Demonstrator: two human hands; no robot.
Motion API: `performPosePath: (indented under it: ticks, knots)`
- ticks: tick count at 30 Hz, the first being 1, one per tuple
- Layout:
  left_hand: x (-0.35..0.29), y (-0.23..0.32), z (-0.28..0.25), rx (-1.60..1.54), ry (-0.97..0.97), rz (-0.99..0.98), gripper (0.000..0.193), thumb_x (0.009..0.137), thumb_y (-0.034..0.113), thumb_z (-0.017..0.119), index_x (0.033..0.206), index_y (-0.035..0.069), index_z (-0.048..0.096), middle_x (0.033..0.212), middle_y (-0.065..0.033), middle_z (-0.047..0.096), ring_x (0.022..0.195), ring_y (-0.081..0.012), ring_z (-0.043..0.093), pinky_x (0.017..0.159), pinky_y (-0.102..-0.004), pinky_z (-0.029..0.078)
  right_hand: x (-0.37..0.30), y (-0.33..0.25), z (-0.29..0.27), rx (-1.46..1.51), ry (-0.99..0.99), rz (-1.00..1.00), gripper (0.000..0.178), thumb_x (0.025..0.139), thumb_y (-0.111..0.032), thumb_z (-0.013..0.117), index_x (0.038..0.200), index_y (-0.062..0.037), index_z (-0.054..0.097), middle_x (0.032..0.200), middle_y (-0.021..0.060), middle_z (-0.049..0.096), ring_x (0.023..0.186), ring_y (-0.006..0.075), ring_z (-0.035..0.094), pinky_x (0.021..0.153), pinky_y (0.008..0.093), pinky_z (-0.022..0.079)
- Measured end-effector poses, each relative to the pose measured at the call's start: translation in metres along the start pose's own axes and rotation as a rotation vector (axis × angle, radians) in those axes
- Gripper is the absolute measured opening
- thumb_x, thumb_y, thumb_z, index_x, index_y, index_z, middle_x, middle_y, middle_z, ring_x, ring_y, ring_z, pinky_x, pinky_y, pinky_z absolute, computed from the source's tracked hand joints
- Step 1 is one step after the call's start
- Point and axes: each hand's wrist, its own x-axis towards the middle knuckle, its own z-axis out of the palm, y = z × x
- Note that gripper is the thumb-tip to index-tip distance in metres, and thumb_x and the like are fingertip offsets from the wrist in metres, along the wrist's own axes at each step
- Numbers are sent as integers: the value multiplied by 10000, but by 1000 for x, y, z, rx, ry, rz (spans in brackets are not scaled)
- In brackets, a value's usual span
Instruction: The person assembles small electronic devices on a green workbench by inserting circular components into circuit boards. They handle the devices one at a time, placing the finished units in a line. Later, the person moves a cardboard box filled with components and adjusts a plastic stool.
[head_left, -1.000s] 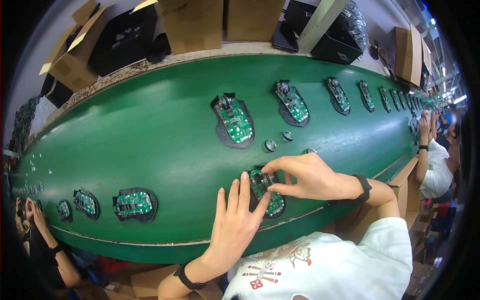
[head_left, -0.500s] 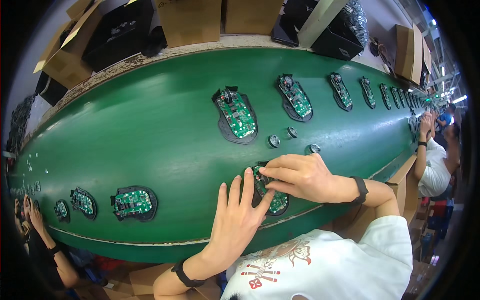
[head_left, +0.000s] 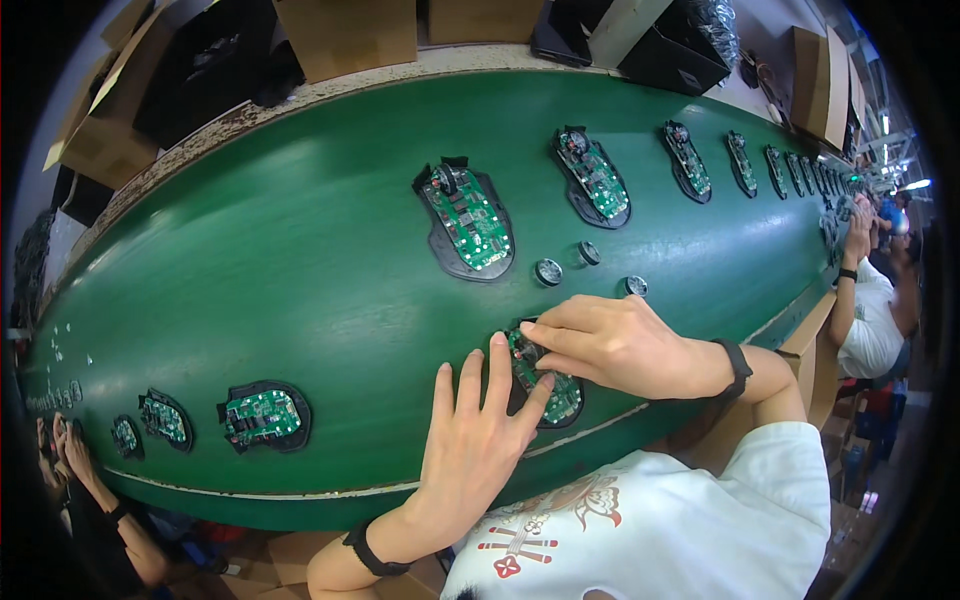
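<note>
Close to the near edge of the green work surface lies a computer mouse base with a green circuit board (head_left: 565,398), partly hidden under my fingers. My left hand (head_left: 478,435) has its fingers spread, with the fingertips at the base's left side and the thumb across the board. Over the board's far end, my right hand (head_left: 605,345) pinches with thumb and fingers; what is between them is mostly covered. Just beyond that hand sit three small round black wheels: one (head_left: 548,272) at the left, another (head_left: 589,253) farther back, a third (head_left: 636,287) at the right.
Another mouse base (head_left: 468,222) lies farther back, with a row of several more (head_left: 598,180) running off right. More bases (head_left: 265,415) lie to the left. Cardboard boxes (head_left: 345,35) line the far ledge. Co-workers' hands show at left (head_left: 72,450) and right (head_left: 858,235).
The whole view has shifted slightly. Both hands stay on the same mouse base, the right still pinching at its far end, with hardly any movement of the fingers.
</note>
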Motion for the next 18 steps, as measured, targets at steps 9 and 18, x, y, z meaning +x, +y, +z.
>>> performPosePath:
  ticks: [9, 18]
  knots:
    - [5, -5, 0, 5, -4, 42, 604, 762, 282, 798, 1333, 212, 613, 1432, -258, 436, 1196, -382, 520, 1020, -569, 437, 2, -12, 1, -338, -79, -111, 448, 742, -95, 682, 1138, 107, 631, 934, 92, 603, 852, 187, 615, 469, 295, 490]
    - [6, -10, 2, -43, 42, 47, 650, 671, 282, 864, 1281, 240, 643, 1486, -225, 401, 1291, -395, 463, 1044, -586, 403, -26, -21, 15, -585, 88, -177, 477, 788, -113, 688, 1216, 91, 641, 1210, 177, 633, 882, 151, 593, 450, 218, 396]
